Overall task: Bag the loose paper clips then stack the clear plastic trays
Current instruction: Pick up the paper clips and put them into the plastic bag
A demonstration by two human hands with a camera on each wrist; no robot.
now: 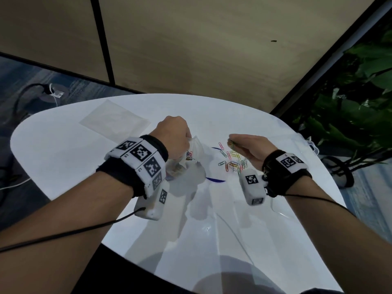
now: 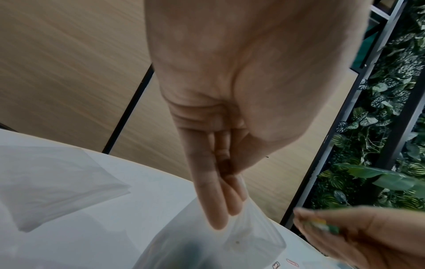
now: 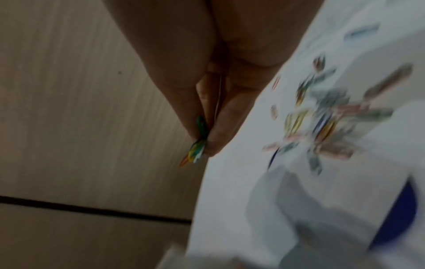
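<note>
Pinching the clear bag's (image 1: 196, 148) rim, the left hand (image 1: 174, 134) lifts it off the desk (image 1: 63, 166). The right hand (image 1: 248, 148) grips several coloured clips (image 3: 195, 147) above the loose pile (image 1: 233, 161).

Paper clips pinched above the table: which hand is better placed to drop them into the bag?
Right. The right hand already pinches a few coloured paper clips beside the clear plastic bag, while the left hand is occupied holding the bag's mouth up.

Paper clips (image 1: 232, 159) mixed pink, yellow, green, blue, orange on white table (image 1: 63, 158). Bag (image 1: 192, 154) translucent whitish. Wrist bands (image 1: 140, 160) black with white blocks, black-and-white square codes. Far wall panels (image 1: 191, 49) tan, black seams. Right plant (image 1: 360, 102) dark green.
</note>
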